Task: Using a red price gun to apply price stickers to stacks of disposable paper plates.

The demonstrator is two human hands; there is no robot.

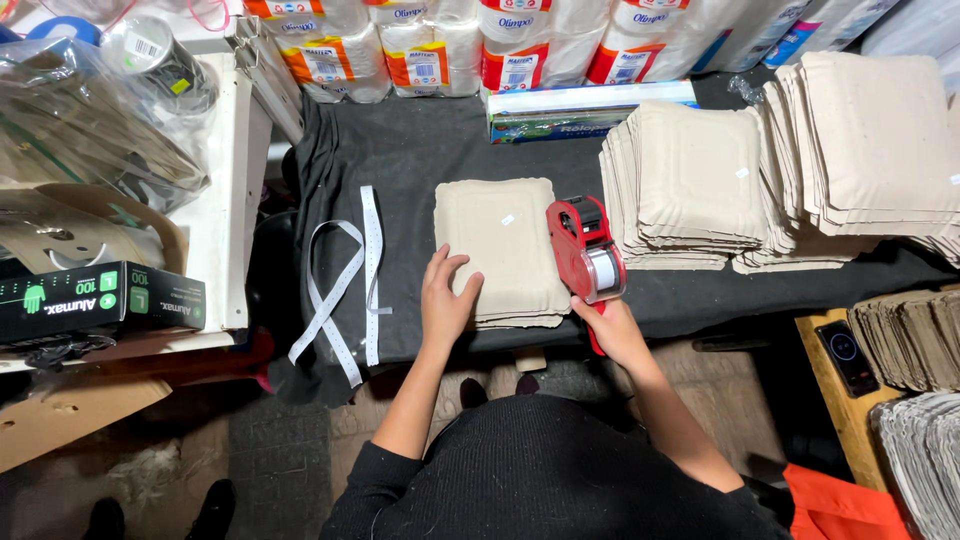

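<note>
Here the left hand [446, 298] lies flat, fingers spread, on the lower left corner of a small stack of grey pulp trays [500, 250] in the middle of the black cloth [420, 150]. The right hand [612, 330] is closed around the handle of a red label gun [585, 250], whose head rests at the right edge of that stack; the top tray bears a small white sticker near its upper right. Just to the right stands a taller pile [690, 185] of the same trays, each with a sticker, and beyond it more piles [870, 140] fanned out. White backing strips [350, 280] trail over the cloth's left edge. A long foil box [590, 108] lies at the back, before wrapped paper rolls [430, 45]. A black glove box [95, 300] sits far left, a phone [845, 352] far right.
</note>
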